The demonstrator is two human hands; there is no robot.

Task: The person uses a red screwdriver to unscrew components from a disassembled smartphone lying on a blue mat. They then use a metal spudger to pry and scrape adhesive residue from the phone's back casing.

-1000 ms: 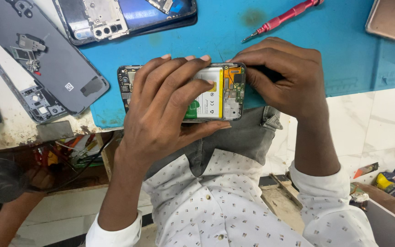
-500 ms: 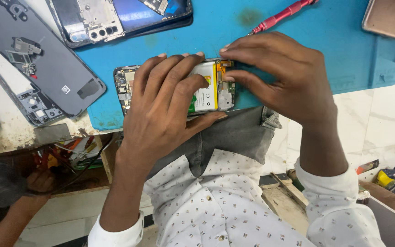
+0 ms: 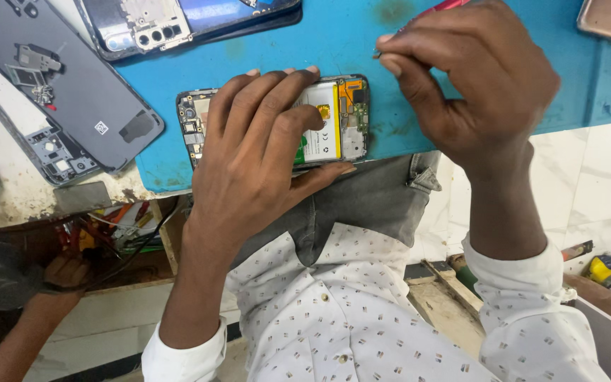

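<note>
- Bright, even daylight falls from above.
- Soft shadows sit under the left hand (image 3: 249, 163) on the blue mat (image 3: 362, 42).
- Slight glare on the white floor (image 3: 602, 191).
- Focus is sharp; the edges bend mildly.

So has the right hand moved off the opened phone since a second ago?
Yes. The right hand has lifted off the opened phone and gone up and right over the blue mat, toward the red screwdriver. The left hand stays.

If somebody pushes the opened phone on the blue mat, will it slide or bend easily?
The opened phone looks flat and stiff, so it likely slides, not rolls. The left hand pins it on the blue mat. Its bare circuit parts seem fragile.
</note>
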